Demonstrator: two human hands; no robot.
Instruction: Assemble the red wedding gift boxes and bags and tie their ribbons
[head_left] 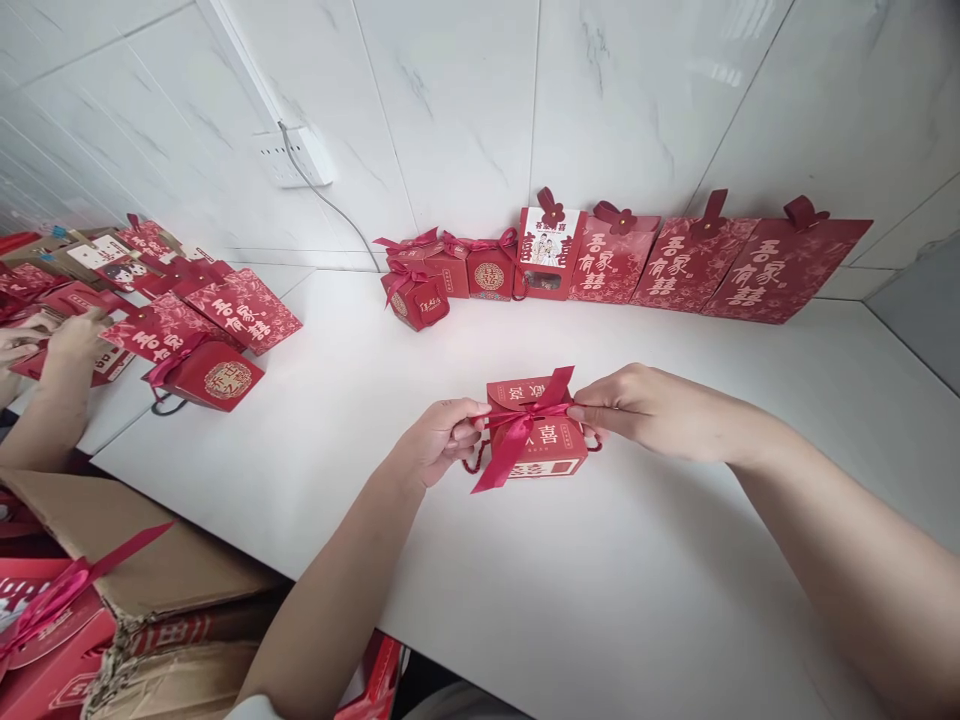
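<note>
A small red gift box with white characters stands on the white table in front of me. A red ribbon is tied in a bow across its top, one tail hanging down the front. My left hand pinches the bow's left loop. My right hand pinches the right loop at the box's top edge. Both hands are closed on the ribbon.
Finished small red boxes and tall red gift bags line the marble wall. More red bags lie at left, where another person's hand works. Cardboard cartons with ribbons sit below the table's near-left edge. A cable hangs from a wall socket.
</note>
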